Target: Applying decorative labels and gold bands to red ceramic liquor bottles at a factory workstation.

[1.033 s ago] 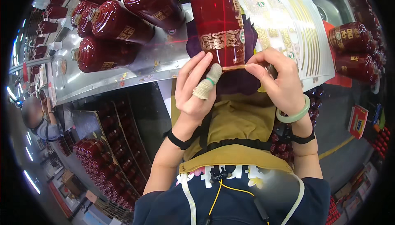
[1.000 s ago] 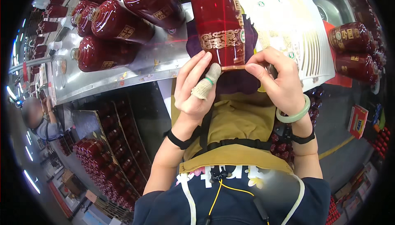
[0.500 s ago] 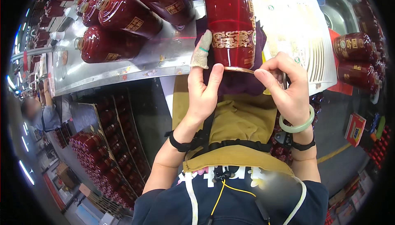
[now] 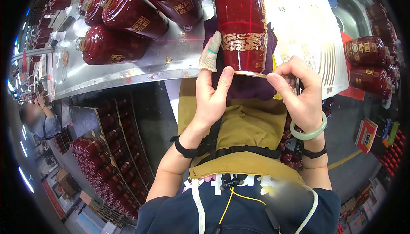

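A dark red glass bottle [image 4: 241, 18] with a gold ornamental band lies on a purple cloth [image 4: 272, 48], its base toward me. My left hand [image 4: 211, 86] holds the bottle's left lower side. Its thumb is at the base edge, and a pale fabric cover sits on its finger along the glass. Across the base edge runs a thin gold strip [image 4: 250, 74]. My right hand [image 4: 301, 91] pinches at the strip's right end with thumb and forefinger; its other fingers are curled, and what lies within them is partly hidden.
Several red bottles [image 4: 134, 14] lie on the metal table [image 4: 171, 54] at left. Printed label sheets [image 4: 299, 24] cover the right side, beside a metal sink [image 4: 354, 7]. More bottles [image 4: 367, 50] stand beyond. Racked bottles [image 4: 98, 161] and a person [image 4: 47, 120] are at lower left.
The bottle and both hands have shifted very slightly right in the picture. The grip of each hand looks the same.
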Demonstrator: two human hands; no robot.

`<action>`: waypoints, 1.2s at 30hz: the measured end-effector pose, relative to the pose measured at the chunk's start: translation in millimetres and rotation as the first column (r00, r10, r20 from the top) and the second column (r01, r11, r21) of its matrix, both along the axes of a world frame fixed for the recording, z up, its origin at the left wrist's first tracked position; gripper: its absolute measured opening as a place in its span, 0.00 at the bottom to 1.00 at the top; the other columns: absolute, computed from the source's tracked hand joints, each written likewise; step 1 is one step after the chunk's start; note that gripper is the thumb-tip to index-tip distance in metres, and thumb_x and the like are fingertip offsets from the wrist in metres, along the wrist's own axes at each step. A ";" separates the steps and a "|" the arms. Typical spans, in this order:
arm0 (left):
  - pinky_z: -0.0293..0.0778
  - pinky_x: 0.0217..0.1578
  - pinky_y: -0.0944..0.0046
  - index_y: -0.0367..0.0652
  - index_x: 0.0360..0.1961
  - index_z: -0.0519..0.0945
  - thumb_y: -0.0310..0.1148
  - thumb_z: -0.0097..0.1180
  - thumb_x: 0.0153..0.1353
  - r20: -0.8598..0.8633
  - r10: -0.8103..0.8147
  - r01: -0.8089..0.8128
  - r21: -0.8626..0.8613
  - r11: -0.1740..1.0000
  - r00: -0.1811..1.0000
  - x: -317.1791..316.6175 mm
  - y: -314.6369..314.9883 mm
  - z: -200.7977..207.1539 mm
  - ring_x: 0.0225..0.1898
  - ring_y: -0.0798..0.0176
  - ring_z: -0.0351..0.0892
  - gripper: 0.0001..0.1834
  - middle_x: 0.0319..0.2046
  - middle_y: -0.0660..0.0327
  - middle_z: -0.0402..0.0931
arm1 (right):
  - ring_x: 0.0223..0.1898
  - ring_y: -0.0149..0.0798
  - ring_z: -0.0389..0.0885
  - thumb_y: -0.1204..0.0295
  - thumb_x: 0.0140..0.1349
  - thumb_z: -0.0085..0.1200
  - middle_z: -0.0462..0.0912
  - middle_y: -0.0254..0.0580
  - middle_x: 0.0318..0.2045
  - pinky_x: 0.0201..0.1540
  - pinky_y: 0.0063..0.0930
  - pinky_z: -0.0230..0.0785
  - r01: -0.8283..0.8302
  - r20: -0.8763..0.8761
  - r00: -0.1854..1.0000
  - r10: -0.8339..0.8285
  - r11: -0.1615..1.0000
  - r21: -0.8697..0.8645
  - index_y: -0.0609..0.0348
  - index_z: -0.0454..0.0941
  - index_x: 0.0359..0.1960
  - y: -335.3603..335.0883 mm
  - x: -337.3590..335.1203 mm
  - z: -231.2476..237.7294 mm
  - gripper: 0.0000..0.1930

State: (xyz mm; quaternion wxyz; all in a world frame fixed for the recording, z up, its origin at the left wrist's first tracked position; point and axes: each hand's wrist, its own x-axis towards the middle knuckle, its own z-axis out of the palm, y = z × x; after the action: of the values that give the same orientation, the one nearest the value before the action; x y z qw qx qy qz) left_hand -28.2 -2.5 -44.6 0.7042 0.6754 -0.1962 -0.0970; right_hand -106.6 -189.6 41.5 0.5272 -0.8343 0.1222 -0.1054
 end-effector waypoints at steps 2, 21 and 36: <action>0.48 0.78 0.54 0.35 0.77 0.61 0.30 0.55 0.74 0.008 -0.004 0.004 0.008 1.000 1.000 0.5 0.4 -0.2 0.79 0.54 0.55 0.33 0.78 0.51 0.59 | 0.25 0.29 0.73 0.77 0.60 0.69 0.77 0.34 0.23 0.32 0.25 0.64 0.005 -0.009 1.000 -0.005 1.000 -0.022 0.64 0.83 0.30 -1.0 -0.3 -1.7 0.06; 0.71 0.62 0.46 0.41 0.43 0.91 0.25 0.77 0.51 0.646 0.206 -0.400 0.167 0.901 0.735 -11.4 5.9 -1.4 0.62 0.43 0.78 0.16 0.55 0.50 0.85 | 0.26 0.30 0.75 0.74 0.62 0.69 0.80 0.37 0.25 0.33 0.27 0.67 0.017 -0.015 1.000 -0.017 0.999 -0.038 0.64 0.83 0.31 -6.3 1.3 -15.5 0.08; 0.84 0.42 0.58 0.40 0.40 0.90 0.18 0.75 0.51 0.853 0.086 -0.374 0.134 0.918 0.515 4.0 -11.4 14.8 0.45 0.52 0.87 0.14 0.45 0.56 0.88 | 0.26 0.33 0.76 0.74 0.61 0.69 0.80 0.40 0.25 0.33 0.29 0.68 0.020 -0.010 1.000 -0.020 0.998 -0.052 0.65 0.83 0.31 -5.4 4.0 -17.5 0.08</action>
State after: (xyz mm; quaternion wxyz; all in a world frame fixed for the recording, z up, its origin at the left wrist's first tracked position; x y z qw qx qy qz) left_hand -24.2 -13.9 -29.9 0.4209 0.7582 -0.3965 0.3013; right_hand -102.5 -195.0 24.0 0.5035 -0.8470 0.1306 -0.1093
